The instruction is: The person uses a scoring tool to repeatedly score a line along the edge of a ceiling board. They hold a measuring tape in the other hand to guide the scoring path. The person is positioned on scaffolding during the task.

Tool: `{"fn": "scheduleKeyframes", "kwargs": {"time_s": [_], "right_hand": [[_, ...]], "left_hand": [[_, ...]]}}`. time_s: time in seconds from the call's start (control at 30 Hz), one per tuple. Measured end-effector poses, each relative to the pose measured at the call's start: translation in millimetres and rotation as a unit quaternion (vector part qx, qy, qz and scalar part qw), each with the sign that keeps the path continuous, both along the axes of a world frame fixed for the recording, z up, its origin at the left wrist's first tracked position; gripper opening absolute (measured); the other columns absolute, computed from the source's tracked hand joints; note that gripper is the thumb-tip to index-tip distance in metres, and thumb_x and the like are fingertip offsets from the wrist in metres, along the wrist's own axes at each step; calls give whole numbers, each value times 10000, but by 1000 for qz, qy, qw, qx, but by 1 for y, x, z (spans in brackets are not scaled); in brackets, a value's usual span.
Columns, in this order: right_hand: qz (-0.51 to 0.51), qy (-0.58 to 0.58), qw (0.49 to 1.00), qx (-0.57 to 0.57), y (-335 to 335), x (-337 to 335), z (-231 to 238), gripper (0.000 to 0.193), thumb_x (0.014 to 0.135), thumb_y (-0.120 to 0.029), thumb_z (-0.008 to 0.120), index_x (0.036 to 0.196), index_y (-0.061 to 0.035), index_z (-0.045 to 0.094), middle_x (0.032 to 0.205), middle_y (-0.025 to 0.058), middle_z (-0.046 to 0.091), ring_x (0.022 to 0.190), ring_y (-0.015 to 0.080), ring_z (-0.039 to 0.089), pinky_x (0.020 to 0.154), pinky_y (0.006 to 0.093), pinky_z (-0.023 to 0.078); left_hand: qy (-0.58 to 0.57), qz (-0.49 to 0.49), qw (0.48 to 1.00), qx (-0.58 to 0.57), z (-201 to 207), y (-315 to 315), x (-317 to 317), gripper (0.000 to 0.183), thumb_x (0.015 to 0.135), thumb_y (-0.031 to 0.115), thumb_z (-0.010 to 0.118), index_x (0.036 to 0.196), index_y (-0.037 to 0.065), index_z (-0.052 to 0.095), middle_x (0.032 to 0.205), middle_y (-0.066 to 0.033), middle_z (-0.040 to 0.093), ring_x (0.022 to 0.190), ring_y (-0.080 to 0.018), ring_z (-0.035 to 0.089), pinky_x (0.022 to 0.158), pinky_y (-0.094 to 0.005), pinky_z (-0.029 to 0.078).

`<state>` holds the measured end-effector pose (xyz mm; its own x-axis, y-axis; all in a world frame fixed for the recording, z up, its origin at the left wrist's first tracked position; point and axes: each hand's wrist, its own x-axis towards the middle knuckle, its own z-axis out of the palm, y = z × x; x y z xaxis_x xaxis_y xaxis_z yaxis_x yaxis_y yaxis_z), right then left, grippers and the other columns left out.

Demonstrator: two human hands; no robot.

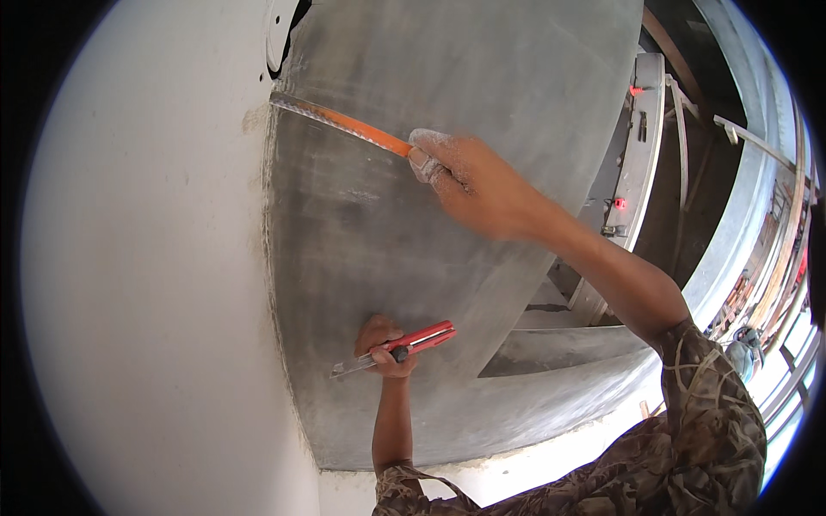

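Observation:
My right hand (482, 185) is closed round one end of an orange hacksaw blade (357, 129), with pale wrapping or dust on its fingertips. The blade's far end touches the seam where the grey panel (447, 249) meets the white wall, just below a dark gap. Lower down, my left hand (383, 348) grips a red snap-off utility knife (426, 336). Its metal blade sticks out toward the white wall, and its red handle points right. Part of the left hand rests against the grey panel; some of its fingers are hidden.
The white wall (163, 258) fills the left side. At the seam's top sits a white plate (277, 39) with a small hole. Right of the panel are openings with a pale beam (643, 138) carrying red lights. Stacked lengths of material (779, 245) lie at the far right.

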<state>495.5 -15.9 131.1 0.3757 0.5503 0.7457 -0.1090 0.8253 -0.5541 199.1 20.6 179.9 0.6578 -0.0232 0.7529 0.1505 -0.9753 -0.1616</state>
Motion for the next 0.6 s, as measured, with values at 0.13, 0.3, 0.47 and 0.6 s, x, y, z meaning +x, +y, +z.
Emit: {"fn": "scheduleKeyframes", "kwargs": {"time_s": [0.13, 0.3, 0.47, 0.6], "right_hand": [[-136, -1, 989, 54, 17, 11, 12, 216, 997, -173, 385, 907, -3, 483, 777, 155, 492, 729, 330, 492, 707, 450, 405], [-233, -60, 964, 115, 51, 37, 105, 227, 982, -186, 407, 927, 10, 506, 811, 180, 550, 729, 350, 530, 726, 483, 423], [-193, -67, 974, 100, 20, 17, 61, 172, 955, -121, 388, 855, 0, 458, 747, 163, 483, 711, 329, 498, 704, 465, 404], [-74, -2, 996, 42, 10, -8, 5, 228, 988, -190, 405, 870, -5, 464, 745, 139, 456, 706, 286, 482, 684, 443, 397]], "left_hand": [[-7, -33, 999, -3, -8, 5, 7, 397, 977, 350, 472, 737, 36, 517, 592, -50, 527, 445, -186, 461, 421, -316, 322], [-20, -33, 999, -20, -9, 2, 2, 405, 979, 355, 462, 739, 35, 527, 595, -52, 532, 450, -195, 470, 427, -318, 328], [-22, -22, 998, 53, -4, -1, 9, 435, 984, 366, 434, 712, 39, 526, 570, -50, 522, 433, -196, 465, 412, -322, 321], [-30, -20, 999, 10, -3, 3, 1, 431, 982, 364, 433, 714, 40, 529, 556, -47, 517, 422, -190, 460, 407, -318, 316]]}}
